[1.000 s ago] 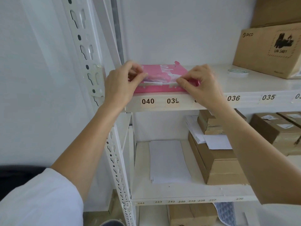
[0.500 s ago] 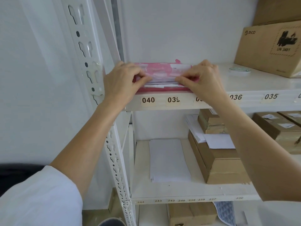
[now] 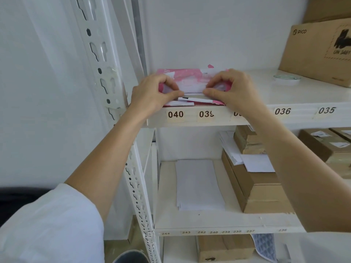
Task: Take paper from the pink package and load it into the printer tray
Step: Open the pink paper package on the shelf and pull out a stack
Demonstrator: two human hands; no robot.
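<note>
The pink package [image 3: 187, 77] of paper lies flat at the front of the upper shelf, above labels 040 and 039. Its near end is open, with the wrapper flap lifted. My left hand [image 3: 152, 93] pinches the flap at its left corner. My right hand [image 3: 231, 90] pinches the flap at its right corner. White paper edges [image 3: 195, 100] show under the raised flap. No printer is in view.
A white shelf upright [image 3: 106, 76] stands just left of my left hand. A roll of tape [image 3: 286, 77] and a cardboard box [image 3: 321, 52] sit to the right on the upper shelf [image 3: 275, 97]. Below are loose white sheets [image 3: 197, 185] and brown boxes [image 3: 262, 186].
Both hands have lifted the wrapper flap at the package's near end, so the opening is wider and the white paper edges show underneath.
</note>
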